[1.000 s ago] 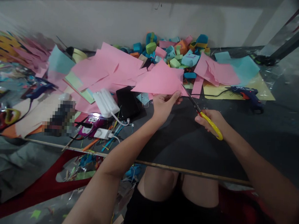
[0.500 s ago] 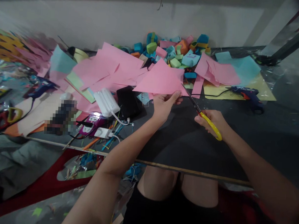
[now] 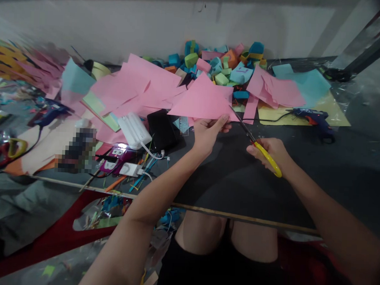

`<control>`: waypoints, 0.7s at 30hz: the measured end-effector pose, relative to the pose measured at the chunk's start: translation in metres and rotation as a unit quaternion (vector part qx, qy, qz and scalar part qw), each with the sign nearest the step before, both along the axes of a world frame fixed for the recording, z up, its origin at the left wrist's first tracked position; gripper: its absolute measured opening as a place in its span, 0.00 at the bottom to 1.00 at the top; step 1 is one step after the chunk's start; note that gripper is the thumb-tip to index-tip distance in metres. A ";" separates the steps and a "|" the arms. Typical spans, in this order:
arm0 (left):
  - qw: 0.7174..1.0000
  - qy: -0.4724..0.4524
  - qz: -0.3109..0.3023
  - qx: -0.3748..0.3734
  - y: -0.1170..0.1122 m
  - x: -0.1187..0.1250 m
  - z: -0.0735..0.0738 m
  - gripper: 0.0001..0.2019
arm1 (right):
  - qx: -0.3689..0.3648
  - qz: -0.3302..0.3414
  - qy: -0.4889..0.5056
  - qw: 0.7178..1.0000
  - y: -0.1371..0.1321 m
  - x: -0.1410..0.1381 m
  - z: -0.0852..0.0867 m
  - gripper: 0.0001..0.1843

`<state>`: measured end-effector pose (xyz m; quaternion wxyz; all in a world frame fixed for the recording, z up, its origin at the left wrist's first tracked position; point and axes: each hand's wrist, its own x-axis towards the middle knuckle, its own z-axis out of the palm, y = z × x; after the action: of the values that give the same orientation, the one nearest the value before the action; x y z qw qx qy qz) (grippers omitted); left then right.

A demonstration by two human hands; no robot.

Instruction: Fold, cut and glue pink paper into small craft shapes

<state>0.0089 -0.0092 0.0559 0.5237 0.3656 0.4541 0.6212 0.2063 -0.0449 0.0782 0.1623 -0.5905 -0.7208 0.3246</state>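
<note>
My left hand (image 3: 209, 133) pinches the lower edge of a pink sheet of paper (image 3: 202, 99), thumb on top. The sheet is held up above the table and comes to a point at its top. My right hand (image 3: 268, 153) is closed around the yellow handles of a pair of scissors (image 3: 261, 153). The blades point up and to the left, and their tips meet the right side of the pink sheet, close to my left thumb. How far the blades are apart is too small to tell.
Pink sheets (image 3: 139, 83) lie on the dark table (image 3: 239, 178), with colourful paper pieces (image 3: 223, 68) behind. Right is a glue gun (image 3: 313, 118); left are another glue gun (image 3: 51, 111), a white power bank (image 3: 134, 129), a power strip (image 3: 115, 159) and a white charger (image 3: 130, 169).
The view has shifted very slightly. Both hands, the pink sheet and the scissors keep nearly the same positions.
</note>
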 end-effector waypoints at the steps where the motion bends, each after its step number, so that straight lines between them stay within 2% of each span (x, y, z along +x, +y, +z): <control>1: 1.000 -0.003 -0.001 0.001 0.000 0.000 0.000 0.13 | 0.004 -0.003 -0.003 1.000 0.000 0.000 0.000 0.43; 7: 1.000 -0.015 -0.002 -0.003 0.001 0.000 -0.002 0.15 | 0.022 -0.015 -0.006 1.000 0.001 0.001 -0.006 0.45; 15: 1.000 -0.024 -0.007 -0.001 0.002 -0.001 -0.004 0.13 | 0.048 -0.026 0.029 0.998 0.000 0.001 -0.007 0.41; 21: 0.998 -0.053 0.007 -0.016 0.007 -0.003 -0.004 0.18 | 0.050 -0.031 0.015 0.998 0.002 0.002 -0.008 0.43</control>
<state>0.0061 -0.0025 0.0514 0.5482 0.3207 0.4385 0.6358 0.2080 -0.0428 0.0704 0.2126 -0.5984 -0.7153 0.2916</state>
